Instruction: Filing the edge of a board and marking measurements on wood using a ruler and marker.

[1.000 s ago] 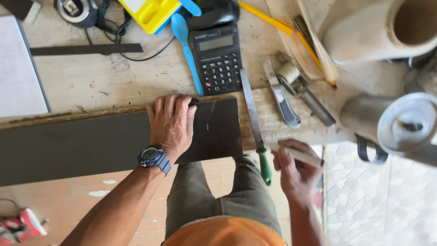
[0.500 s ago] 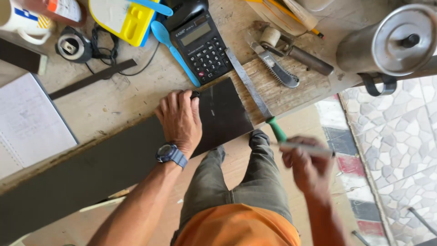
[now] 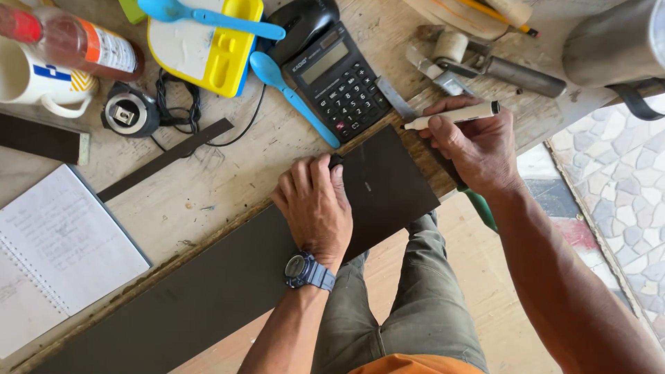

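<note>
— Two hands at the bench. What is each doing?

— The left hand (image 3: 315,208), a watch (image 3: 305,270) on its wrist, lies flat with fingers released, pressing a long dark board (image 3: 228,277) onto the wooden table (image 3: 228,166). The board runs along the table's near edge, its right end overhanging the person's knees. The right hand (image 3: 478,145) is clenched round one white marker (image 3: 454,114), held just above the board's right end.

— Counts?

— Two blue spoons: one (image 3: 208,14) lying across the yellow tray (image 3: 228,52), a second (image 3: 294,97) on the table between tray and calculator (image 3: 336,76). One calculator, one tape measure (image 3: 128,114), one mug (image 3: 31,79), one bottle (image 3: 76,41), one open notebook (image 3: 59,256). Two loose dark strips: a thin one (image 3: 166,159) and a shorter one (image 3: 41,138) at the left edge.

— Containers?

— The tray holds only that spoon; its compartments otherwise show bare. What the mug holds cannot be told. The bottle lies tilted against the mug, reddish inside. A metal pot (image 3: 613,41) sits at the top right, its contents hidden.
</note>
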